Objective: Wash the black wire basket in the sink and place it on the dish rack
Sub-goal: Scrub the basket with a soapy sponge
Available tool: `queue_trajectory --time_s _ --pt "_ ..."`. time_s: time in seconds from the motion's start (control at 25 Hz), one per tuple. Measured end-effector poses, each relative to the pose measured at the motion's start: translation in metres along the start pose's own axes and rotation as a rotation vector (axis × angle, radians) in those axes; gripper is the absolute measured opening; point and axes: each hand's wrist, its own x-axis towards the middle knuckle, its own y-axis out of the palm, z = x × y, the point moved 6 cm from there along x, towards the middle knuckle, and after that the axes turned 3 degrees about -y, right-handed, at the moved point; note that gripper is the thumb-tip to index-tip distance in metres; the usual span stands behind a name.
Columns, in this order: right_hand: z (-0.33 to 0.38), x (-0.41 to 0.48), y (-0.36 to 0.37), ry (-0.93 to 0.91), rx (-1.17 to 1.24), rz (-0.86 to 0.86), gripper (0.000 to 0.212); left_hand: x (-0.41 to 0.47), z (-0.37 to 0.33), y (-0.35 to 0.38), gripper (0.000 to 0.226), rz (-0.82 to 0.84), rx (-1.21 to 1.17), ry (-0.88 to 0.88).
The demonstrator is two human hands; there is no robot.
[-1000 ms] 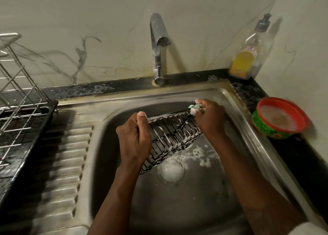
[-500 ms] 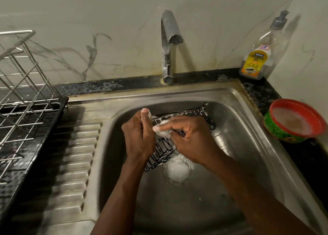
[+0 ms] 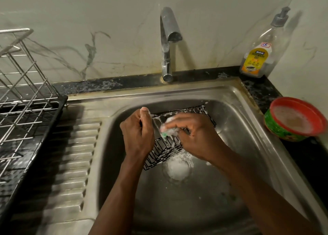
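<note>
The black wire basket (image 3: 165, 149), streaked with white foam, is tilted over the drain inside the steel sink (image 3: 236, 100). My left hand (image 3: 137, 133) grips its left end, thumb up. My right hand (image 3: 197, 135) holds a soapy green and white sponge (image 3: 166, 130) and presses it on the basket's wires near the left end. The wire dish rack (image 3: 23, 96) stands on a black tray at the far left of the counter. Much of the basket's middle is hidden under my hands.
The tap (image 3: 167, 43) stands behind the sink, with no water running. A dishwash gel bottle (image 3: 260, 50) is at the back right corner. A red-rimmed green bowl (image 3: 295, 119) of soapy water sits on the right counter. A ribbed drainboard (image 3: 74, 156) lies between sink and rack.
My right hand with the sponge moved from the basket's far right end to its left part, close to my left hand. My left hand kept its grip on the basket.
</note>
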Motion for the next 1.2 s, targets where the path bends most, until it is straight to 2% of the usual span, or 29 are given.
queue_trajectory --time_s 0.08,0.28,0.52,0.68,0.76,0.88,1.0,1.2 --pt "-0.001 -0.013 -0.007 -0.005 0.002 -0.008 0.030 0.000 -0.002 0.002 0.051 0.004 0.019 0.008" --pt "-0.017 0.027 -0.002 -0.016 -0.141 -0.112 0.031 -0.002 -0.002 0.002 0.051 0.024 -0.003 0.000" --pt "-0.019 -0.024 -0.026 0.003 -0.093 -0.104 0.035 -0.001 -0.005 0.003 0.052 0.007 0.030 0.009" --pt "-0.036 0.015 -0.022 0.050 -0.236 -0.161 0.032 -0.003 -0.003 0.003 0.052 0.014 0.019 0.005" --pt "-0.045 0.021 -0.018 0.098 -0.224 -0.132 0.033 -0.002 -0.003 0.002 0.052 0.018 0.008 -0.002" --pt "-0.038 -0.014 -0.027 0.056 -0.171 -0.056 0.033 0.000 0.000 0.001 0.052 0.011 0.002 -0.011" --pt "-0.035 -0.040 -0.041 0.090 -0.143 -0.064 0.035 0.000 -0.003 0.004 0.052 0.008 0.016 0.002" --pt "-0.062 0.013 -0.031 0.127 -0.251 -0.150 0.033 0.000 0.002 0.004 0.052 0.027 0.028 -0.015"
